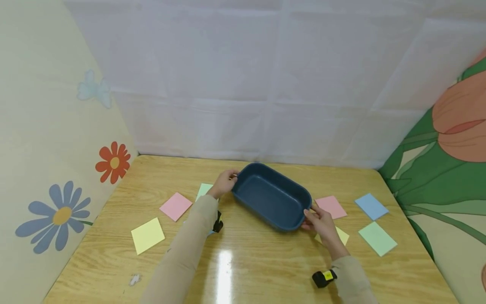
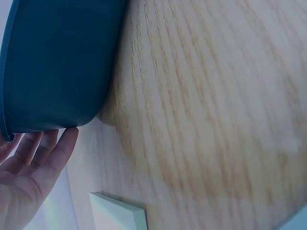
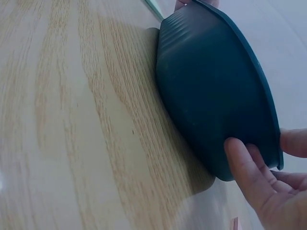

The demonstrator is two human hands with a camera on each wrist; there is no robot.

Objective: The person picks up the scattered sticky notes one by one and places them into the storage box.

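Note:
A dark blue rectangular plastic basin (image 1: pixel 268 195) with rounded corners lies at a slant near the back of the wooden table, with nothing inside. My left hand (image 1: pixel 225 182) holds its far left end; in the left wrist view the fingers (image 2: pixel 61 149) reach against the end wall below the rim. At the near right end, my right hand (image 1: pixel 320 220) pinches the rim. The right wrist view shows that thumb (image 3: pixel 293 142) over the rim and the fingertips on the outer wall.
Left of the basin, pink (image 1: pixel 176 206), yellow (image 1: pixel 148 236) and pale green (image 1: pixel 203 191) note pads lie on the table. To the right are pink (image 1: pixel 331 207), blue (image 1: pixel 371 206), green (image 1: pixel 377 238) and yellow (image 1: pixel 343 235) ones. A white cloth (image 1: pixel 243 84) hangs behind.

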